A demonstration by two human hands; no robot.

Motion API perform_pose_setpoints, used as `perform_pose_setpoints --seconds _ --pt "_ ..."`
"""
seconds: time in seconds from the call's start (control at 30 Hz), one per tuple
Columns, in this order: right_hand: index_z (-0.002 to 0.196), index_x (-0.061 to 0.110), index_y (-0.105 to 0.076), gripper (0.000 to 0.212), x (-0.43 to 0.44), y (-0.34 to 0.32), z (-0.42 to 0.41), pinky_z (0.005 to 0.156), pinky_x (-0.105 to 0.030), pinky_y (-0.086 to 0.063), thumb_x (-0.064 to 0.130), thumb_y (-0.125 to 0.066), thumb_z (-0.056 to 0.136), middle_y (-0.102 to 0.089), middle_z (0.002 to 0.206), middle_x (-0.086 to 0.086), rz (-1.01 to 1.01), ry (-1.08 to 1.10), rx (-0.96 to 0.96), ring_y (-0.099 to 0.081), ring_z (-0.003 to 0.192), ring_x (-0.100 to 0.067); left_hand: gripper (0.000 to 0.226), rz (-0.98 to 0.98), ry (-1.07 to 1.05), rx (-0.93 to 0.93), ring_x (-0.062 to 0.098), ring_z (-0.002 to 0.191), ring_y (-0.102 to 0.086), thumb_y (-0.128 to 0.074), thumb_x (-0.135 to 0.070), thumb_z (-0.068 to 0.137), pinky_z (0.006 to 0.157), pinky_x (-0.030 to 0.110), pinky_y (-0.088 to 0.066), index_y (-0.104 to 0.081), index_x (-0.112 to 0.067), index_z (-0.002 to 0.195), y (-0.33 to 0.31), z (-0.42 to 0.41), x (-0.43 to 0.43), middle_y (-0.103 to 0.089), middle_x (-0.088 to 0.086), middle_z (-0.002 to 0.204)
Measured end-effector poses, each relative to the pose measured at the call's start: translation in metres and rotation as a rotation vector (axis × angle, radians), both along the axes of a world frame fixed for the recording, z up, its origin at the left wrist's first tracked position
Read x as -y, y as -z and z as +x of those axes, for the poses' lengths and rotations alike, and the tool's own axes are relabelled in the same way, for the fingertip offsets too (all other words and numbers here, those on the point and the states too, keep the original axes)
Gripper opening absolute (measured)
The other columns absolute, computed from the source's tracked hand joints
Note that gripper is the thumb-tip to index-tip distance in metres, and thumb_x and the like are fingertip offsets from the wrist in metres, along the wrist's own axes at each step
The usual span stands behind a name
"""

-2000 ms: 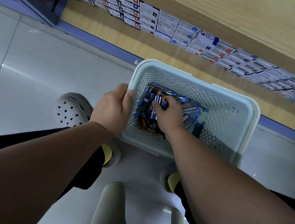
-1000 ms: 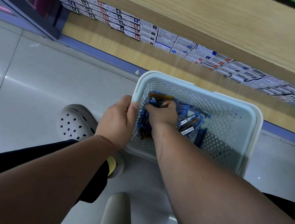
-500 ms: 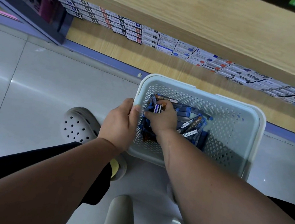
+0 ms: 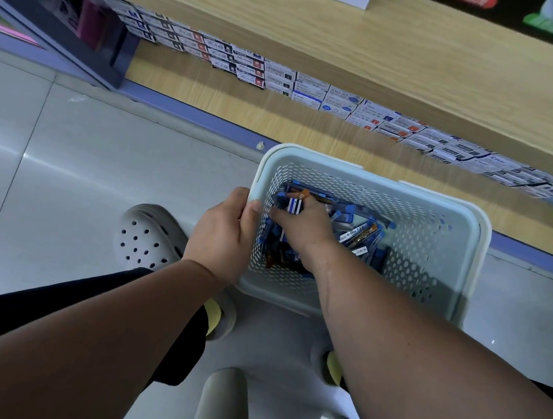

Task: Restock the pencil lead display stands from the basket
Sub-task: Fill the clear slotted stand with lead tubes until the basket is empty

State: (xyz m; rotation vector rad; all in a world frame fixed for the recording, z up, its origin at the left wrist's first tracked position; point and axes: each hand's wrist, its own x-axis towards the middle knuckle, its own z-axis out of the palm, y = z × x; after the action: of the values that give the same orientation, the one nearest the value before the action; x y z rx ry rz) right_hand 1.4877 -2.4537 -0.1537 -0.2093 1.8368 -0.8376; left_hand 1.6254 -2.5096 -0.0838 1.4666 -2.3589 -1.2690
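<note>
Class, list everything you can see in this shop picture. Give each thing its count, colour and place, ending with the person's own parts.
basket: one, pale perforated plastic, on the floor by the shelf base.
pencil lead packs: many, mostly blue, some orange, piled in the basket.
boxes: a long row, white with red, blue or orange labels, on the low shelf.
shelf board: one, light wood, above the boxes.
floor: grey tiles.
stool legs: two, pale, bottom centre.
clog: one, grey with holes, on the left foot.
left grip: holds the basket's left rim.
right grip: inside the basket, pinching a few packs.
</note>
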Motion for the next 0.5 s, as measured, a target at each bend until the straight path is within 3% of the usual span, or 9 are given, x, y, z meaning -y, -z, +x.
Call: perform_pose_setpoints --seconds 0.23,0.37,0.43,0.5 --pt "0.11 0.023 -0.068 0.029 -0.002 -0.009 -0.007 0.054 -0.015 -0.045 0.016 -0.08 0.083 -0.071 0.098 0.006 -0.046 -0.049 0.066 -0.067 0.082 -0.009 0.035 -0.007 0.0 -0.003 0.021 0.063 -0.053 -0.033 -0.04 0.105 0.056 0.038 -0.037 -0.052 -0.012 0.096 -0.001 -0.001 0.0 -0.056 0.0 0.068" --pt "0.112 0.023 -0.067 0.029 -0.003 -0.014 -0.006 0.048 -0.004 -0.041 0.016 -0.077 0.086 -0.067 0.093 0.014 -0.082 -0.064 0.071 -0.06 0.079 0.002 0.031 -0.016 0.001 0.0 0.027 0.065 -0.054 -0.035 -0.036 0.106 0.057 0.04 -0.039 -0.052 -0.012 0.097 0.0 -0.001 -0.001 -0.057 0.002 0.069" --pt "0.106 0.025 -0.067 0.025 -0.005 -0.018 -0.009 0.053 -0.007 -0.044 0.015 -0.078 0.085 -0.068 0.092 0.015 -0.089 -0.072 0.047 -0.063 0.08 -0.001 0.033 -0.027 0.001 -0.007 0.028 0.064 -0.053 -0.034 -0.038 0.106 0.057 0.04 -0.039 -0.051 -0.013 0.096 0.0 -0.001 -0.001 -0.056 0.001 0.068" --pt "0.099 0.027 -0.066 0.024 -0.009 -0.018 -0.015 0.062 -0.018 -0.053 0.014 -0.079 0.083 -0.071 0.092 0.01 -0.071 -0.056 0.016 -0.068 0.083 -0.011 0.034 -0.036 0.005 -0.012 0.027 0.063 -0.052 -0.032 -0.041 0.104 0.056 0.039 -0.037 -0.05 -0.014 0.095 0.001 0.0 -0.001 -0.054 -0.001 0.067"
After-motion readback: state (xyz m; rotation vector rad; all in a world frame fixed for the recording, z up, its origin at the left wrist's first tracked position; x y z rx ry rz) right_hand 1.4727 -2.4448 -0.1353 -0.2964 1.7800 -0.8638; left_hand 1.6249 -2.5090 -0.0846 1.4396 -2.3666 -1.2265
